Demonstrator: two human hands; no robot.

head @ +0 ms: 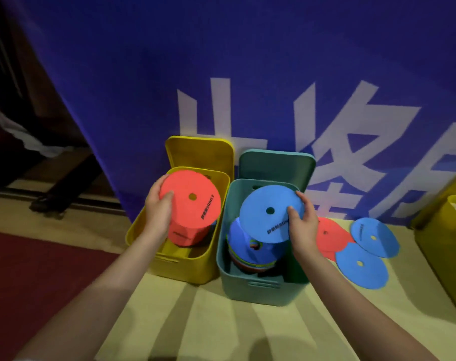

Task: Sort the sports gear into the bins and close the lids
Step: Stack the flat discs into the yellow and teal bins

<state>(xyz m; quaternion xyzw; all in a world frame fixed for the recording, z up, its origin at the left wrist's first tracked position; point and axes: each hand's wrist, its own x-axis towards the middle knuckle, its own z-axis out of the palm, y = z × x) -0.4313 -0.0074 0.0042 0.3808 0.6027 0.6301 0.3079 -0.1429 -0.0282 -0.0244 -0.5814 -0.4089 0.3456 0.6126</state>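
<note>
The left hand (158,209) is gripping a flat red foam disc (190,201) over the open yellow plastic bin (195,269). At its 3 o'clock, the right hand (301,225) is gripping a flat blue foam disc (267,214) over the open teal plastic bin (263,293).

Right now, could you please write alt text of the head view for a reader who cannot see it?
The left hand holds a red disc over the yellow bin, and the right hand holds a blue disc over the green bin. Both lids are open. More discs lie on the floor at right.
</note>
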